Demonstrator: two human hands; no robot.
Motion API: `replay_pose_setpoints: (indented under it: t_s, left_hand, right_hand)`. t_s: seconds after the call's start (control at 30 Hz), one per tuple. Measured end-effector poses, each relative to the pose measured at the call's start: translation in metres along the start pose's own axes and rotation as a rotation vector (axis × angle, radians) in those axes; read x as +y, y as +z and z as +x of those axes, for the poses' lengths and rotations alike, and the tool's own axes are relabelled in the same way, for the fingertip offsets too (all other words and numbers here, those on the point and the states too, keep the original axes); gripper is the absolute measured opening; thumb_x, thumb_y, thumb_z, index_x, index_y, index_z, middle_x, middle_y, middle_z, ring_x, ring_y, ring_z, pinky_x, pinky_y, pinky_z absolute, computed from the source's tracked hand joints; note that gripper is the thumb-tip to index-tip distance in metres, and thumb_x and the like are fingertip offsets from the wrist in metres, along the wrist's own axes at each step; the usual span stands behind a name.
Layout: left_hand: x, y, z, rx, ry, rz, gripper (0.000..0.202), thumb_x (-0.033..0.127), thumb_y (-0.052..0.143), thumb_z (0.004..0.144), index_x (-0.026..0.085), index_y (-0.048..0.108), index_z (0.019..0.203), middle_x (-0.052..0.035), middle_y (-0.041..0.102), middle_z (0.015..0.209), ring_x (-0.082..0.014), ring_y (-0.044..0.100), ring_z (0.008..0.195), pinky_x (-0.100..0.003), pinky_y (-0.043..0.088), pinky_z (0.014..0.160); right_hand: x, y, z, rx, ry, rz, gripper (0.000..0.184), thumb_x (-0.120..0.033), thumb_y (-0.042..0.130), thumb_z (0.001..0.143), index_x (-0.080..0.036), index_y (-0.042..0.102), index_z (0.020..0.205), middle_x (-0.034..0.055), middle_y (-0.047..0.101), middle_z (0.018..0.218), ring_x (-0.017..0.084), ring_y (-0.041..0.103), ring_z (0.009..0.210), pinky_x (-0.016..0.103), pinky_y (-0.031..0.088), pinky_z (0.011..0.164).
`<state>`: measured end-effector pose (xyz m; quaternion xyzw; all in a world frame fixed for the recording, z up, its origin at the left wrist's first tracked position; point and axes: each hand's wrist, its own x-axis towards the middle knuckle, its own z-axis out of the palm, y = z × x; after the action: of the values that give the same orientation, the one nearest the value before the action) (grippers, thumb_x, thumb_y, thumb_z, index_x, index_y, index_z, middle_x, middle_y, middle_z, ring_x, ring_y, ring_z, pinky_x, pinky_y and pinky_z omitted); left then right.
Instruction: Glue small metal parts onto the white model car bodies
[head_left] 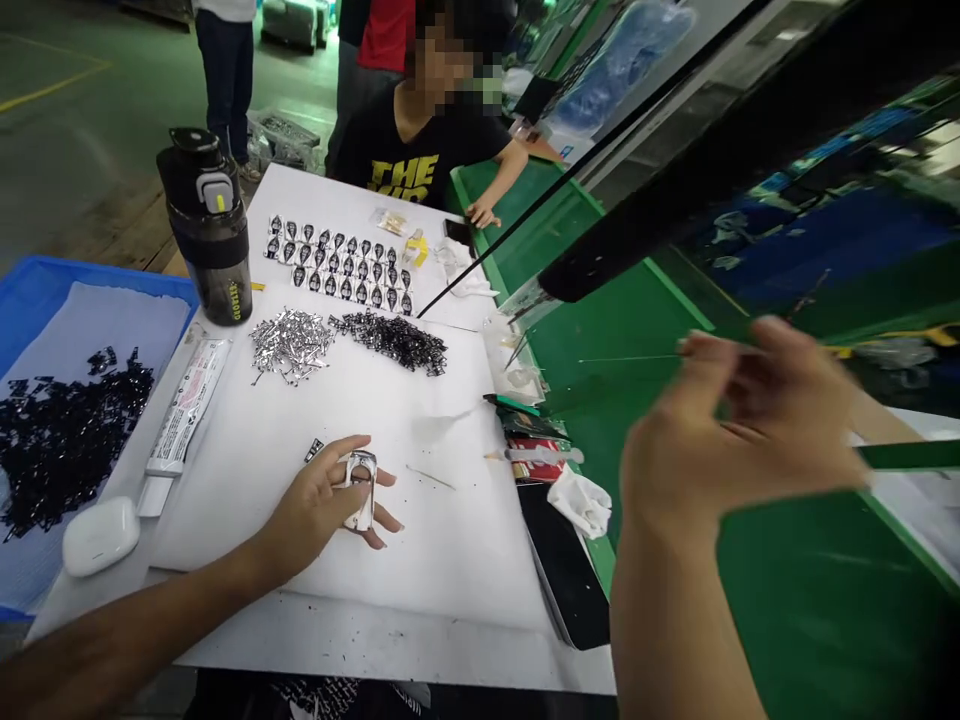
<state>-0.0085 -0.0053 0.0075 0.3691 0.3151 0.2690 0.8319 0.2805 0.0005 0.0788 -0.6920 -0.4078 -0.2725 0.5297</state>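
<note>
Currently, left hand [319, 505] fingers grip a metal frame [367, 500] over the foam pad [450, 560]; right hand [742, 440] fingers pinch a thin needle [630, 357]. Risk: a loose pinch drops the needle; frame may slip.

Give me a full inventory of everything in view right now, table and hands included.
blue plastic tray: one, blue, far left, lined with a grey sheet
small parts heap: one, black, on that sheet
earbud case: one, white, beside the tray
tube: one, white, left of the foam
water bottle: one, black and grey, far left of the table
printed pieces: many, black and white, in rows at the table's far end
metal parts heap: one, silver, mid-table
dark parts heap: one, black, beside it
foam sheet: one, white, centre
phone: one, black, right edge
cloth: one, white, above the phone
work mat: one, green, right
co-worker: one, black T-shirt, beyond the table
left hand: holding a silver metal frame over the foam
right hand: raised, pinching a thin rod
</note>
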Motion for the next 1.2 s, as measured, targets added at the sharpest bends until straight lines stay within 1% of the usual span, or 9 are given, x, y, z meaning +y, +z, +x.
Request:
replay_pose_setpoints:
  t_s: [0.07, 0.1, 0.17, 0.3, 0.43, 0.93, 1.07, 1.13, 1.2]
  left_hand:
    - [0.001, -0.002, 0.002, -0.016, -0.033, -0.063, 0.065, 0.035, 0.067, 0.091, 0.02, 0.037, 0.146, -0.0181, 0.064, 0.124, -0.0278, 0.076, 0.087, -0.041, 0.061, 0.07]
    - [0.001, -0.003, 0.002, -0.021, -0.048, -0.082, 0.067, 0.035, 0.068, 0.09, 0.02, 0.037, 0.147, -0.0187, 0.064, 0.125, -0.0287, 0.076, 0.089, -0.041, 0.062, 0.07]
    - [0.001, -0.003, 0.004, -0.021, -0.065, -0.102, 0.066, 0.037, 0.07, 0.089, 0.019, 0.039, 0.145, -0.0197, 0.064, 0.126, -0.0304, 0.076, 0.092, -0.042, 0.062, 0.072]
    - [0.0, -0.001, 0.005, 0.001, -0.051, -0.079, 0.066, 0.038, 0.071, 0.088, 0.019, 0.041, 0.143, -0.0191, 0.064, 0.125, -0.0315, 0.075, 0.095, -0.043, 0.062, 0.073]
    - [0.001, 0.001, 0.004, 0.004, -0.036, -0.024, 0.062, 0.039, 0.071, 0.088, 0.018, 0.043, 0.14, -0.0167, 0.065, 0.12, -0.0291, 0.075, 0.093, -0.042, 0.063, 0.073]
    - [-0.003, -0.001, 0.004, -0.016, -0.01, -0.001, 0.054, 0.04, 0.067, 0.093, 0.018, 0.046, 0.138, -0.018, 0.064, 0.123, -0.0294, 0.075, 0.096, -0.04, 0.064, 0.072]
    - [-0.002, -0.001, 0.003, -0.014, -0.023, -0.013, 0.056, 0.041, 0.069, 0.091, 0.017, 0.046, 0.137, -0.0198, 0.065, 0.124, -0.0308, 0.075, 0.095, -0.04, 0.064, 0.069]
    - [-0.002, -0.002, 0.003, -0.014, -0.031, -0.024, 0.057, 0.042, 0.069, 0.091, 0.017, 0.047, 0.138, -0.0205, 0.064, 0.125, -0.0322, 0.074, 0.098, -0.04, 0.065, 0.067]
    - [-0.002, -0.004, 0.003, -0.023, -0.043, -0.039, 0.057, 0.042, 0.068, 0.092, 0.017, 0.048, 0.139, -0.0208, 0.064, 0.127, -0.0332, 0.074, 0.1, -0.04, 0.065, 0.065]
  right_hand:
    - [-0.04, -0.011, -0.019, 0.135, -0.073, 0.236, 0.023, -0.032, 0.063, 0.096, -0.021, 0.072, 0.115, 0.0082, 0.074, 0.099, 0.027, 0.075, 0.088, 0.044, 0.062, 0.078]
    - [-0.057, -0.014, -0.032, 0.142, -0.105, 0.317, 0.018, -0.027, 0.065, 0.095, -0.024, 0.073, 0.111, 0.0054, 0.074, 0.096, 0.025, 0.075, 0.082, 0.041, 0.062, 0.069]
    - [-0.08, -0.015, -0.061, 0.082, -0.147, 0.423, 0.025, -0.015, 0.068, 0.091, -0.026, 0.074, 0.112, 0.002, 0.074, 0.089, 0.022, 0.074, 0.076, 0.036, 0.062, 0.059]
    - [-0.083, -0.005, -0.112, -0.156, -0.113, 0.548, 0.041, -0.003, 0.067, 0.086, -0.023, 0.069, 0.122, 0.0025, 0.075, 0.091, 0.02, 0.074, 0.077, 0.036, 0.065, 0.063]
    - [-0.07, 0.001, -0.134, -0.279, -0.118, 0.59, 0.051, 0.003, 0.066, 0.084, -0.026, 0.067, 0.127, 0.0018, 0.075, 0.096, 0.018, 0.074, 0.08, 0.035, 0.066, 0.068]
    - [-0.064, 0.004, -0.132, -0.211, -0.142, 0.598, 0.053, 0.007, 0.066, 0.081, -0.023, 0.069, 0.125, 0.0037, 0.074, 0.096, 0.019, 0.074, 0.077, 0.035, 0.064, 0.063]
    - [-0.068, 0.0, -0.125, -0.18, -0.136, 0.59, 0.046, 0.004, 0.066, 0.083, -0.022, 0.071, 0.121, 0.0035, 0.074, 0.093, 0.019, 0.074, 0.075, 0.034, 0.062, 0.061]
    - [-0.066, -0.004, -0.106, -0.027, -0.151, 0.528, 0.037, -0.001, 0.065, 0.087, -0.023, 0.073, 0.116, 0.0023, 0.074, 0.09, 0.019, 0.074, 0.075, 0.032, 0.06, 0.059]
    - [-0.056, -0.005, -0.076, 0.235, -0.178, 0.429, 0.025, -0.009, 0.066, 0.09, -0.024, 0.076, 0.108, 0.001, 0.073, 0.085, 0.02, 0.074, 0.074, 0.032, 0.057, 0.058]
